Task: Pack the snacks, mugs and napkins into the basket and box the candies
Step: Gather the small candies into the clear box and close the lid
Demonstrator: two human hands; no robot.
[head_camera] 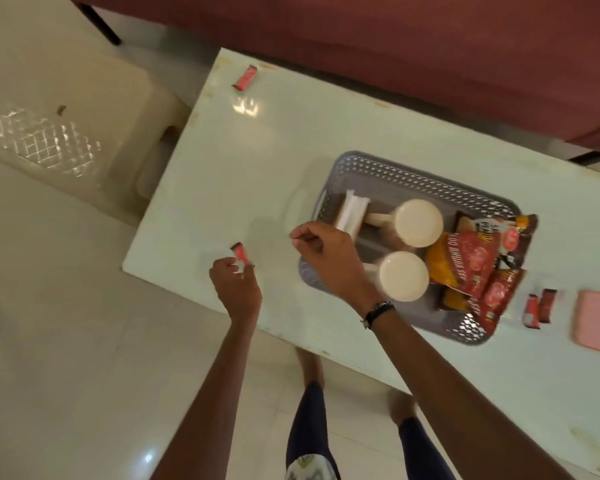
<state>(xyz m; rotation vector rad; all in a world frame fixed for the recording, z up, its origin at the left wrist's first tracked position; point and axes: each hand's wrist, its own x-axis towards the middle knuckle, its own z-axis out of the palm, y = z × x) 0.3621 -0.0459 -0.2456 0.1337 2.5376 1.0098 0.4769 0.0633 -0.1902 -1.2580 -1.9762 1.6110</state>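
Observation:
A grey perforated basket (409, 174) stands on the white table (243, 174). It holds two cream mugs (418, 222), a stack of white napkins (352, 211) and several red and yellow snack packets (471, 268). My left hand (236, 289) is closed on a small red candy (240, 255) near the table's left front corner. My right hand (326, 258) hovers over the basket's left rim, fingers loosely curled and holding nothing. Another red candy (245, 77) lies at the far left corner. Two more candies (539, 308) lie right of the basket, beside a pink box (598, 322).
A dark red sofa (395, 46) runs along the table's far side. A cream plastic chair (66, 109) stands to the left on the pale tiled floor. My legs and feet show below the table's near edge.

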